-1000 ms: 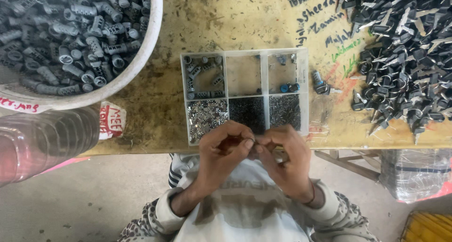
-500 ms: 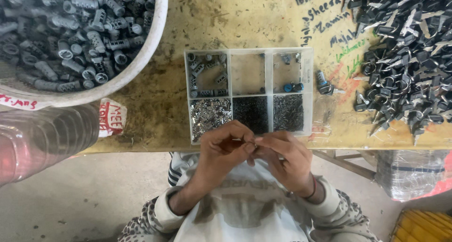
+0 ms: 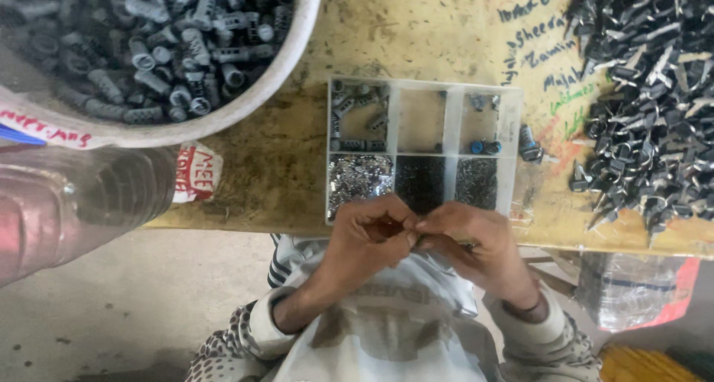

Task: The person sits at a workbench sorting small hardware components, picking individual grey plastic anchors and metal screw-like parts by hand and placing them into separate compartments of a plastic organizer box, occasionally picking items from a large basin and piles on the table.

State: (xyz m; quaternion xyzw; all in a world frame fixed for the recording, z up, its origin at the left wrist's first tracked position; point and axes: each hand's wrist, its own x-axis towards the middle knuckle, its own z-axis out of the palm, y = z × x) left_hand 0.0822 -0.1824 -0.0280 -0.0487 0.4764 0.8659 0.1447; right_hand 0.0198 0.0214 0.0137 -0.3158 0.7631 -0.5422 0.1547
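Observation:
My left hand (image 3: 368, 237) and my right hand (image 3: 476, 248) meet fingertip to fingertip just below the front edge of a clear compartment tray (image 3: 509, 136), pinching a small part that is mostly hidden between the fingers. The tray's front compartments hold shiny small metal bits (image 3: 358, 177), fine dark pieces (image 3: 421, 180) and grey pieces (image 3: 476, 181). Its back compartments hold a few grey cylindrical parts (image 3: 357, 122) and two blue-tipped parts (image 3: 483, 147). Both hands hover over my lap, at the edge of the wooden worktable (image 3: 275, 174).
A large white tub (image 3: 245, 103) full of grey ribbed cylindrical parts stands at the back left. A heap of dark pointed metal pieces (image 3: 647, 107) covers the right of the table. A clear plastic container (image 3: 82, 203) sits at the left, a plastic bag (image 3: 632, 289) lower right.
Both hands stay joined at the tray's front edge with small finger movements; the left fingers have curled closer onto the part. The camera view has shifted slightly.

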